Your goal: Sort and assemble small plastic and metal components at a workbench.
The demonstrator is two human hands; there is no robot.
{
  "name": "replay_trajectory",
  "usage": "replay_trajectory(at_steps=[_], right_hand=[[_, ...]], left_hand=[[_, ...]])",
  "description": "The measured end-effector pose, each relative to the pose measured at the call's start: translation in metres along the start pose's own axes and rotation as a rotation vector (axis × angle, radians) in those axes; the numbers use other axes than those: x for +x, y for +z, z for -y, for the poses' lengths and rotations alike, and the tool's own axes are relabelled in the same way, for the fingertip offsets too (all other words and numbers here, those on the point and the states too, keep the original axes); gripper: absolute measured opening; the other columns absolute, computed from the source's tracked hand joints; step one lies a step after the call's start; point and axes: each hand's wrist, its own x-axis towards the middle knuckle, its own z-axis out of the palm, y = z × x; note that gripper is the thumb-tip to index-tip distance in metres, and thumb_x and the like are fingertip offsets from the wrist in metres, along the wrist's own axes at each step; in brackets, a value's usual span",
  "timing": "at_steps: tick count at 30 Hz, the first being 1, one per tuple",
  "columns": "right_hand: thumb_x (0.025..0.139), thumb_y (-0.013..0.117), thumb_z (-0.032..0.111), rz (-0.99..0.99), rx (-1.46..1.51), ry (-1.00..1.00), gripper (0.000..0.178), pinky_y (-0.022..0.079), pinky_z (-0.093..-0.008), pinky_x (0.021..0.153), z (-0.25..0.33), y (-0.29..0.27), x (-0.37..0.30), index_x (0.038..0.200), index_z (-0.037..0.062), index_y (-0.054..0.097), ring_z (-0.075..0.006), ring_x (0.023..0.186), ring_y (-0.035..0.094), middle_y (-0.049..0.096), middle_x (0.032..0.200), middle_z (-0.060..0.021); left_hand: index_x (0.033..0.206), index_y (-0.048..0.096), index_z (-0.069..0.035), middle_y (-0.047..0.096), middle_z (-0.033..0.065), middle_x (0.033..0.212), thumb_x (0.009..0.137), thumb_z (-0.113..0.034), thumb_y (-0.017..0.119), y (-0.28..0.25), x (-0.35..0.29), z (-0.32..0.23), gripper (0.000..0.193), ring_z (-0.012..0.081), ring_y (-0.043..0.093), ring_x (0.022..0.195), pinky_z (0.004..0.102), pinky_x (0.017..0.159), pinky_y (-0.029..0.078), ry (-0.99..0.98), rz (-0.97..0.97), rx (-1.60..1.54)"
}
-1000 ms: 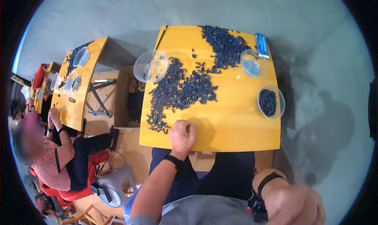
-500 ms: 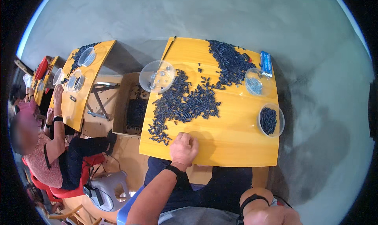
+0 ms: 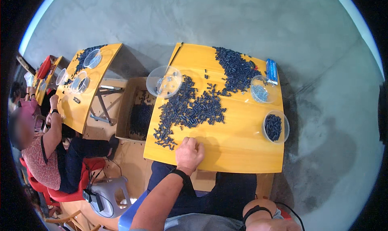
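My left hand (image 3: 189, 152) rests on the yellow table (image 3: 238, 150) near its front edge. Its fingers are curled closed, and whatever may be inside them is hidden. Just beyond it spreads a pile of small black tube-like pieces (image 3: 190, 105). My right hand (image 3: 275, 225) is low at the bottom edge, over my lap, off the table. It is partly cut off and its fingers cannot be seen.
A clear tub (image 3: 164, 82) with a few small pieces stands at the table's left. At right are a tub of small bluish pieces (image 3: 259, 93), a tub of black pieces (image 3: 273, 128) and a blue box (image 3: 271, 71). A cardboard box (image 3: 131, 109) and a seated co-worker (image 3: 42, 162) are left.
The view has shifted slightly. My left hand stays in place with its fingers curled, while my right hand has sunk a little lower. The co-worker's raised hand has come down.
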Motion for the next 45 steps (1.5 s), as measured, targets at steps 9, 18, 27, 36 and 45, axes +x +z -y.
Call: replay_trajectory(at_steps=[9, 18, 27, 36, 45], right_hand=[[0.07, 0.064, -0.001, 0.419, -0.882, 0.668, 0.011, 0.046, -0.0344, 0.046, -0.016, -0.053, -0.035, 0.079, 0.0006, 0.057, -0.0291, 0.052, 0.057, 0.059, 0.067, -0.0149], [0.078, 0.064, 0.021, 0.507, -1.624, 0.982, 0.03, 0.047, -0.046, 0.065, -0.09, -0.171, -0.125, 0.095, -0.0013, 0.054, -0.0372, 0.077, 0.057, 0.055, 0.085, -0.0186], [0.077, 0.061, 0.017, 0.467, -1.685, 1.243, 0.027, 0.05, -0.0471, 0.068, -0.123, -0.177, -0.139, 0.092, -0.0047, 0.055, -0.0397, 0.076, 0.061, 0.057, 0.085, -0.0228], [0.077, 0.056, 0.007, 0.468, -1.761, 1.209, 0.021, 0.051, -0.0485, 0.069, -0.146, -0.197, -0.147, 0.093, -0.0046, 0.054, -0.0407, 0.077, 0.061, 0.059, 0.085, -0.0246], [0.076, 0.055, 0.006, 0.582, -1.733, 1.151, 0.019, 0.051, -0.0468, 0.066, -0.17, -0.194, -0.159, 0.091, -0.0037, 0.054, -0.0389, 0.075, 0.063, 0.06, 0.084, -0.0231]], left_hand=[[0.071, 0.054, -0.007, 0.057, 0.0129, 0.076, 0.075, -0.016, 0.061, -0.001, 0.0, 0.001, 0.012, 0.0334, 0.059, 0.066, 0.0426, 0.058, 0.048, 0.022, -0.009, 0.011], [0.072, 0.053, -0.007, 0.057, 0.0126, 0.075, 0.074, -0.014, 0.061, 0.002, 0.001, 0.002, 0.011, 0.0328, 0.058, 0.065, 0.0422, 0.056, 0.048, 0.06, -0.014, 0.004], [0.07, 0.053, -0.007, 0.056, 0.0123, 0.074, 0.072, -0.014, 0.062, 0.002, 0.001, 0.002, 0.011, 0.0327, 0.058, 0.064, 0.043, 0.056, 0.048, 0.049, -0.028, 0.009], [0.07, 0.053, -0.007, 0.055, 0.0125, 0.073, 0.072, -0.012, 0.061, 0.002, 0.002, 0.002, 0.01, 0.0333, 0.057, 0.063, 0.0428, 0.055, 0.047, 0.073, -0.062, 0.003], [0.069, 0.051, -0.007, 0.055, 0.0133, 0.071, 0.074, -0.012, 0.062, 0.011, 0.003, 0.005, 0.012, 0.0342, 0.056, 0.062, 0.0441, 0.056, 0.047, 0.068, -0.068, -0.033]])
